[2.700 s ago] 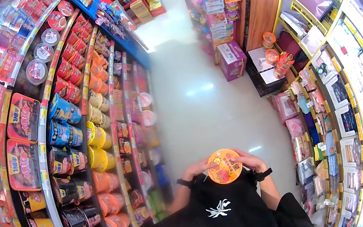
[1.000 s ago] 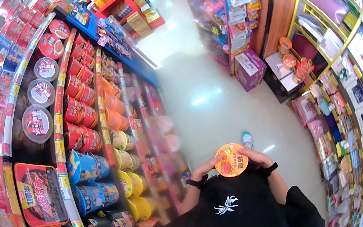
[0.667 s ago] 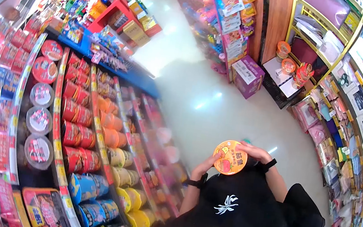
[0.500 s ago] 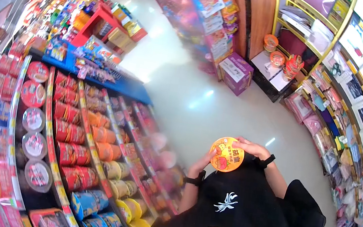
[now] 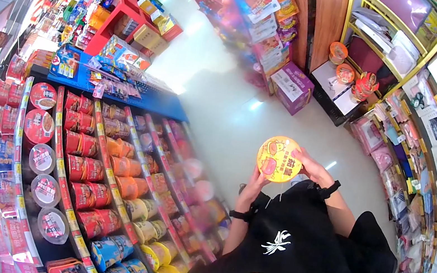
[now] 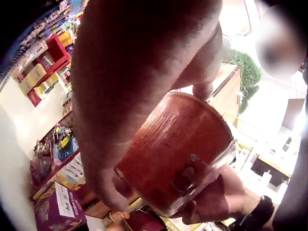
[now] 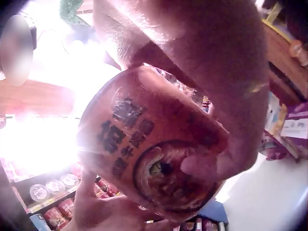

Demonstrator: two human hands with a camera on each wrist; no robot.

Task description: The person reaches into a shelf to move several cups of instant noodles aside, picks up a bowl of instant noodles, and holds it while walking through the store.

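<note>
Both hands hold one wrapped noodle cup (image 5: pixel 280 159), its orange-yellow lid facing up in the head view. The left hand (image 5: pixel 254 187) grips its lower left side, and the right hand (image 5: pixel 310 167) grips its right side. From the left wrist, the cup's reddish wall (image 6: pixel 175 149) shows between the near left hand (image 6: pixel 130 86) and the other hand below. The right wrist view shows the cup's printed side (image 7: pixel 130 130), with the right hand's (image 7: pixel 216 86) fingers curled over it and the left hand (image 7: pixel 108 207) beneath.
Shelves of noodle cups (image 5: pixel 91 194) line the left, with a blue display edge (image 5: pixel 161 106) behind. A purple box (image 5: pixel 292 87) stands on the floor near a black crate (image 5: pixel 331 111) bearing orange cups. Shelves of packaged goods (image 5: pixel 417 166) curve along the right.
The cup has been raised away from the torso, and both hands have moved up with it. Its lid has turned slightly. The camera view has shifted over the shelves.
</note>
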